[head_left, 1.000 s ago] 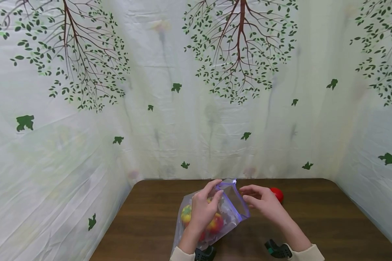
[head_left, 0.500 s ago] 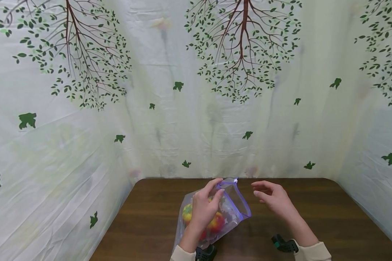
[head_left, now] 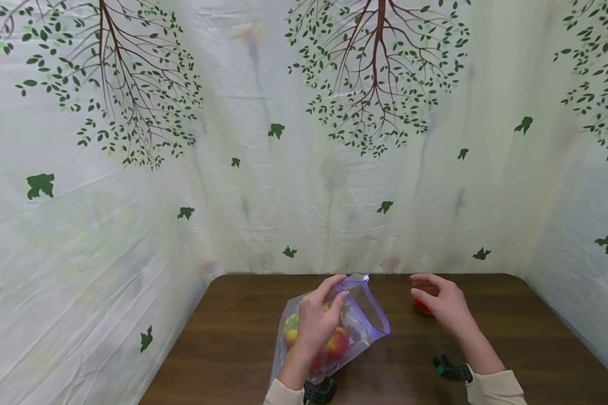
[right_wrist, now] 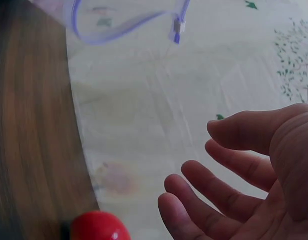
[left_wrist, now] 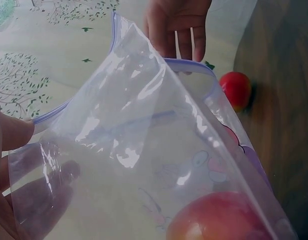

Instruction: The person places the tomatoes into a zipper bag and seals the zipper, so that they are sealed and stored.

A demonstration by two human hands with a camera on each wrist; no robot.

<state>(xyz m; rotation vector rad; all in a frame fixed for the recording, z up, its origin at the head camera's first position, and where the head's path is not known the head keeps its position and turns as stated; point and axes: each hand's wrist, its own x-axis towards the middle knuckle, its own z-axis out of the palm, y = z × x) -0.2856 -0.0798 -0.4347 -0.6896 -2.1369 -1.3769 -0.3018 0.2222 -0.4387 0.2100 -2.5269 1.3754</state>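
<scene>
A clear zip bag (head_left: 357, 326) with a purple zip rim lies on the table, its mouth spread toward the right. My left hand (head_left: 318, 320) pinches the bag's edge near the mouth; the left wrist view shows the thumb (left_wrist: 16, 131) outside and fingers behind the plastic. Several red-and-yellow fruits, one of them an apple-like fruit (head_left: 337, 343), sit inside the bag. A red apple (head_left: 421, 305) rests on the table to its right. My right hand (head_left: 443, 301) is at this apple, partly covering it in the head view; its fingers are loosely bent, apart from the apple in the right wrist view.
The brown wooden table (head_left: 233, 337) has rounded far corners. Behind it hangs a pale curtain (head_left: 329, 225) printed with trees and leaves. A dark wrist device (head_left: 452, 368) is strapped to the right wrist, and another (head_left: 320, 390) to the left.
My right hand has moved right, away from the bag's mouth and over to the red apple. The left hand and the bag have stayed in place.
</scene>
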